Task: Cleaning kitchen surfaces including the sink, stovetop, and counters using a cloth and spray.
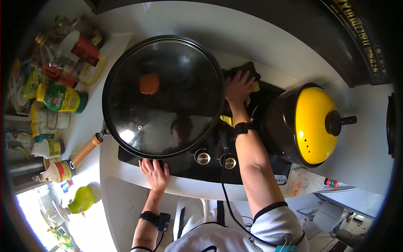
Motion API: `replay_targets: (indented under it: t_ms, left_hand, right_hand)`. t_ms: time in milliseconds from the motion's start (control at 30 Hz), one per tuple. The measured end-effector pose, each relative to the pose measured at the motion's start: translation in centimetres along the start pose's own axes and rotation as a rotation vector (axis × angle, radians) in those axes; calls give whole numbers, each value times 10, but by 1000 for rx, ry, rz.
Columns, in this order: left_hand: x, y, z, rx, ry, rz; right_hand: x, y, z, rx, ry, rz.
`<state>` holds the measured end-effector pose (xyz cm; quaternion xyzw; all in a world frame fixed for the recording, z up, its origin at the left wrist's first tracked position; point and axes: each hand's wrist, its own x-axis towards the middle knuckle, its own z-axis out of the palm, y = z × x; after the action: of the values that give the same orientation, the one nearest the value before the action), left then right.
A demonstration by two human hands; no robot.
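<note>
My right hand (pixel 240 88) lies with its fingers spread on a bunched black-and-yellow cloth (pixel 245 68), behind the control knobs of the black cooktop (pixel 189 172). Part of the cloth is hidden under the hand. At the cooktop's front edge, my left hand (pixel 155 175) rests palm down with fingers apart, just below the rim of a large wok (pixel 86 150). It grips nothing that I can see. A glass lid (pixel 176 104) with a brown knob (pixel 149 83) covers the wok, whose wooden handle points to the front left.
A dark pot with a yellow lid (pixel 315 126) stands right of my right forearm. Two knobs (pixel 203 158) sit at the cooktop's front. Bottles and jars (pixel 61 97) crowd the left counter. A black cable (pixel 224 186) hangs beside my right arm. A range hood (pixel 343 41) overhangs the back.
</note>
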<state>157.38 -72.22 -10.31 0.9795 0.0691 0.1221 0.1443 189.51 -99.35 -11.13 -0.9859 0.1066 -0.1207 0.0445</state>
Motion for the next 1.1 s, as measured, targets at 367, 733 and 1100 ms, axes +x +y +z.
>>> replay_targets:
  t_ms: [367, 733, 1100]
  left_hand:
    - [3, -6, -5, -22, -23, -44]
    - [-1, 2, 1, 5, -32, -19]
    - [4, -2, -8, -118, 16, -53]
  right_hand:
    - [-156, -18, -41, 101, -194, -291]
    - [-23, 16, 3, -94, 90, -372]
    - [-153, -22, -48, 139, -322, -428]
